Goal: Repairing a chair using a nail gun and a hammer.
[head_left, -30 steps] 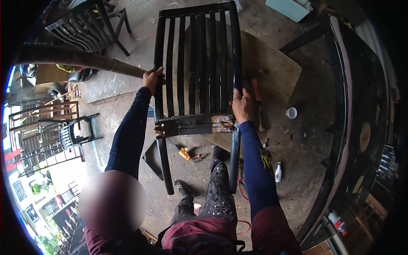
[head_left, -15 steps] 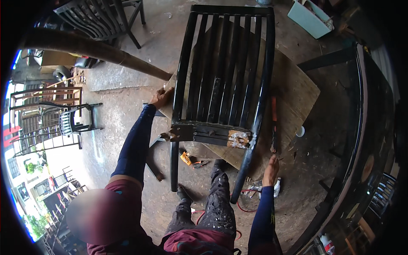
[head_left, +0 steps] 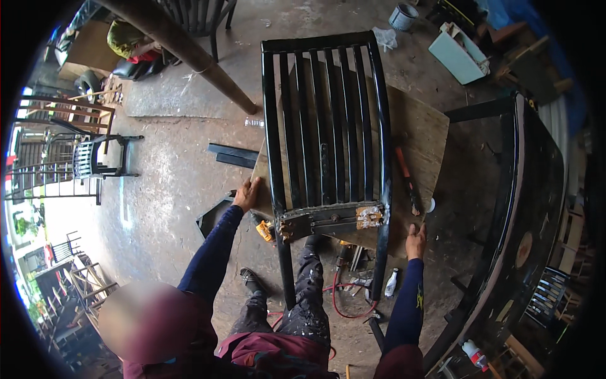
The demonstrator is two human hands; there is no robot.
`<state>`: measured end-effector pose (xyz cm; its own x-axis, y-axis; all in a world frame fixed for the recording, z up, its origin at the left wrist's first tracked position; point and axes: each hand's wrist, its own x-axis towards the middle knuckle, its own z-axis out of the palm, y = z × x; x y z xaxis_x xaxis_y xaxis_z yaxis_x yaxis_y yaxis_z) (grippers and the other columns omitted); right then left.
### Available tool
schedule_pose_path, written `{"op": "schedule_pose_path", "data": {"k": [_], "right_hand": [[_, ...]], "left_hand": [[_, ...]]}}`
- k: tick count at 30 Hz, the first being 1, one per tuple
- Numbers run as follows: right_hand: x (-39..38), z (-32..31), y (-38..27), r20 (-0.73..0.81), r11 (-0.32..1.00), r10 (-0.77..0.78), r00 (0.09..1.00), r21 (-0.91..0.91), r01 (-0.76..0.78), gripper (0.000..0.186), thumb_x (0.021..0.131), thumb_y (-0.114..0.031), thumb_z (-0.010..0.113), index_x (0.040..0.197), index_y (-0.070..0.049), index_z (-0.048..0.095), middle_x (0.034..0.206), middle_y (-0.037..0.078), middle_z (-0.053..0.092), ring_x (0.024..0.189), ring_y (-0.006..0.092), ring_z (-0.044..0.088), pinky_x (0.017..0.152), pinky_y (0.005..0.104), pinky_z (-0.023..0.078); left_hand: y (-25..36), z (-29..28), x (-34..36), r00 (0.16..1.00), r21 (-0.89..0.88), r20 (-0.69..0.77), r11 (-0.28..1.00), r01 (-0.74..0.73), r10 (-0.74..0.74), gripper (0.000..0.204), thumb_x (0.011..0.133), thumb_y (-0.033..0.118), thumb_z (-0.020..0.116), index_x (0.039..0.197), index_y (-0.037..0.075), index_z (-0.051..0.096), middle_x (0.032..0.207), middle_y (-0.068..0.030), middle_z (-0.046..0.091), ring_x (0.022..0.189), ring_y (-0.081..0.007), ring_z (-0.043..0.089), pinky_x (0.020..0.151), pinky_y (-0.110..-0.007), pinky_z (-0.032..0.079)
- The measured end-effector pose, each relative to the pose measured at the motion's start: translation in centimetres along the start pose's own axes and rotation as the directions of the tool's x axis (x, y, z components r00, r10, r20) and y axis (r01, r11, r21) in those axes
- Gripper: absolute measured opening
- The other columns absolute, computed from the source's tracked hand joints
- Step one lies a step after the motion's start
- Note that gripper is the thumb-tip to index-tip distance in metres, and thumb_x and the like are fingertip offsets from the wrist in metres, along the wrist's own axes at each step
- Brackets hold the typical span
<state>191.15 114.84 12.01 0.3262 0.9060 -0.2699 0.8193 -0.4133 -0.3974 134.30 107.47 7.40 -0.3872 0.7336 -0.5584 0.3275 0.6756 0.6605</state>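
Note:
A black slatted chair back (head_left: 336, 126) lies on a wooden board (head_left: 420, 120), its two legs reaching toward me. Its lower crossbar (head_left: 315, 221) is scuffed, with a whitish and brown patch at the right end. My left hand (head_left: 246, 194) grips the board's left edge, close to the chair back. At the board's near right edge, my right hand (head_left: 415, 241) is closed on the rim, fingertips partly hidden. Just beyond it on the board lies a slim orange-and-black tool (head_left: 407, 180), with a round white lid-like piece (head_left: 430, 205) beside it.
A yellow power tool (head_left: 264, 231), a red hose (head_left: 344, 314) and a white bottle (head_left: 391, 282) lie near my feet. Black wooden pieces (head_left: 233, 155) rest left of the board. A long black table-like piece (head_left: 530, 189) stands right. A pole (head_left: 196, 57) slants across the far left.
The board and chair back sit lower and turned slightly in the view, which has itself shifted. Both hands stay at the board's edges. Another person's arm now shows at the far left.

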Motion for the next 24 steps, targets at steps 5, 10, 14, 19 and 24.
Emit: {"op": "schedule_pose_path", "data": {"k": [5,10,14,19,24], "right_hand": [[-12.9,-1.6,-1.9,-0.049,0.988,-0.108,0.993,0.101,0.112,0.048,0.103,-0.030,0.047,0.137,0.004,0.047,0.124,0.024,0.060,0.117,0.0394,0.057,0.099,0.0407,0.046],[-19.6,1.5,-0.4,0.013,0.980,-0.154,0.988,-0.127,0.154,0.068,0.093,-0.030,0.064,0.145,0.002,0.034,0.144,0.028,0.040,0.133,0.0412,0.038,0.112,0.0480,0.029],[-19.4,5.0,-2.2,0.000,0.955,-0.036,0.999,-0.295,0.034,0.066,0.088,-0.013,0.068,0.141,0.004,0.034,0.138,0.026,0.045,0.128,0.0407,0.043,0.107,0.0460,0.036],[-22.7,5.3,-2.0,0.098,0.982,-0.021,0.995,-0.184,0.039,0.061,0.079,0.002,0.067,0.133,0.005,0.041,0.127,0.028,0.052,0.119,0.0430,0.050,0.102,0.0454,0.040],[-23.8,6.0,-3.3,-0.020,0.994,-0.067,0.998,-0.087,0.065,0.040,0.075,0.004,0.068,0.111,0.006,0.052,0.106,0.026,0.058,0.105,0.0432,0.055,0.091,0.0472,0.044]], "left_hand": [[-2.9,0.6,-12.3,0.958,-0.051,-0.285,0.998,-0.028,0.012,0.060,0.100,0.047,0.045,0.134,-0.003,0.049,0.116,-0.0265,0.064,0.118,-0.0373,0.059,0.097,-0.040,0.045],[-2.5,9.4,-24.4,0.963,-0.444,0.268,0.886,0.130,-0.007,0.064,0.095,0.033,0.064,0.143,0.000,0.039,0.122,-0.0181,0.062,0.116,-0.0238,0.058,0.100,-0.034,0.044],[-8.1,12.2,-22.4,0.985,-0.348,0.153,0.937,-0.027,0.085,0.046,0.094,0.019,0.065,0.128,0.000,0.041,0.097,-0.0100,0.058,0.086,-0.0184,0.062,0.075,-0.034,0.056],[-7.7,8.3,-20.9,0.977,-0.391,0.191,0.920,-0.015,0.097,0.043,0.092,0.022,0.066,0.121,0.000,0.044,0.091,-0.0150,0.062,0.078,-0.0208,0.066,0.069,-0.037,0.054],[-5.8,5.8,-18.7,0.972,-0.296,0.214,0.955,-0.032,0.099,0.039,0.092,0.020,0.065,0.118,-0.001,0.046,0.084,-0.0126,0.066,0.076,-0.0206,0.068,0.069,-0.035,0.054]]}}
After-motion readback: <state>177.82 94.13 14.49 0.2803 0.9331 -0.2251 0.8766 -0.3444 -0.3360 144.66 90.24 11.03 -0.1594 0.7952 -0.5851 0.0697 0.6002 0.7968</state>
